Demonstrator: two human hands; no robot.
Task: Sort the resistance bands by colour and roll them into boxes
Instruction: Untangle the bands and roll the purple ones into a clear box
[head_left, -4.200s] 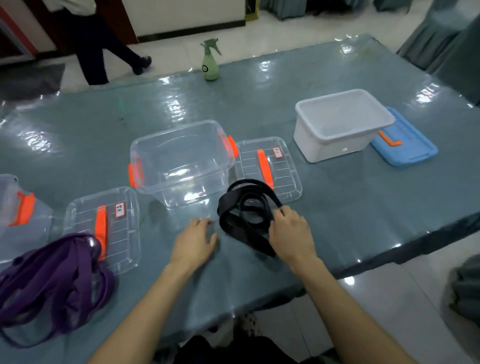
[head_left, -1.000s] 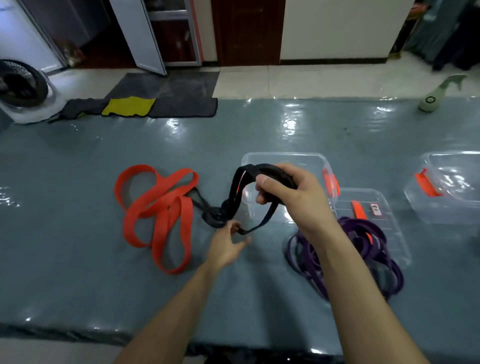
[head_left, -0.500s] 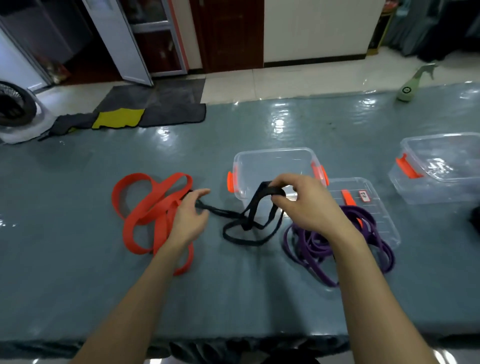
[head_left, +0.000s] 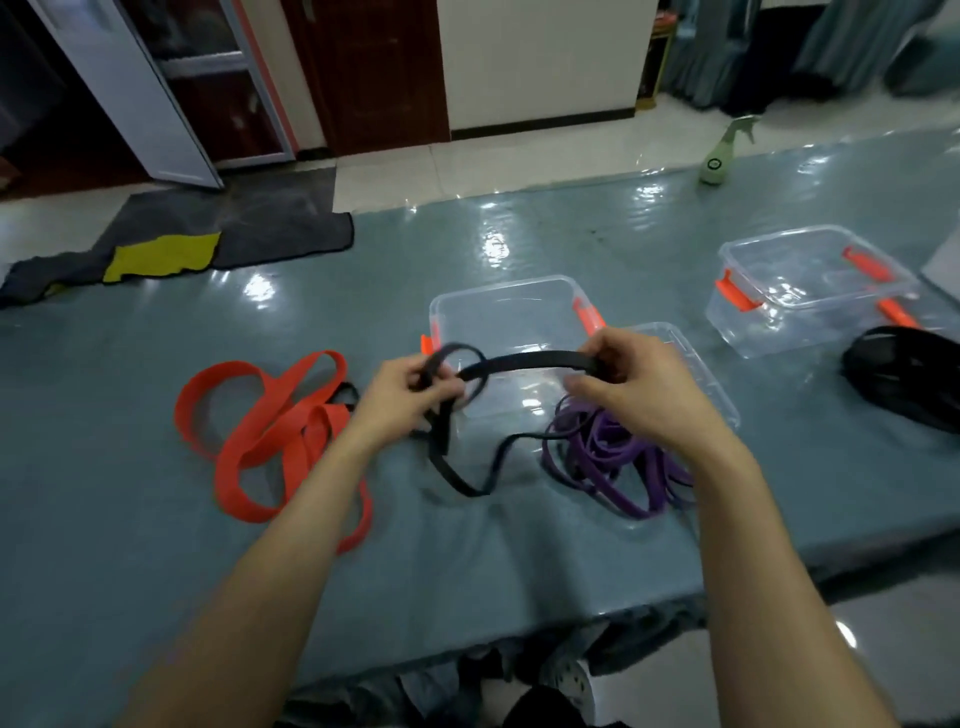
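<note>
A thin black resistance band (head_left: 524, 361) stretches between my two hands above the table, and its slack loop trails down to the tabletop. My left hand (head_left: 402, 397) grips one bunched end. My right hand (head_left: 631, 382) pinches the other end. Behind the band stands a clear box (head_left: 506, 312) with orange clips. A pile of orange bands (head_left: 270, 431) lies to the left. Purple bands (head_left: 613, 462) lie heaped under my right hand. A bundle of black bands (head_left: 909, 376) sits at the right edge.
A second clear box (head_left: 810, 288) with orange clips stands at the right, a clear lid (head_left: 691, 364) lies beside the near box. A green spray bottle (head_left: 719, 153) stands at the far table edge. The grey-blue tablecloth (head_left: 156, 519) covers the table.
My left hand left the orange bands and took hold of the black band. Both hands lifted it and drew it taut between them.
</note>
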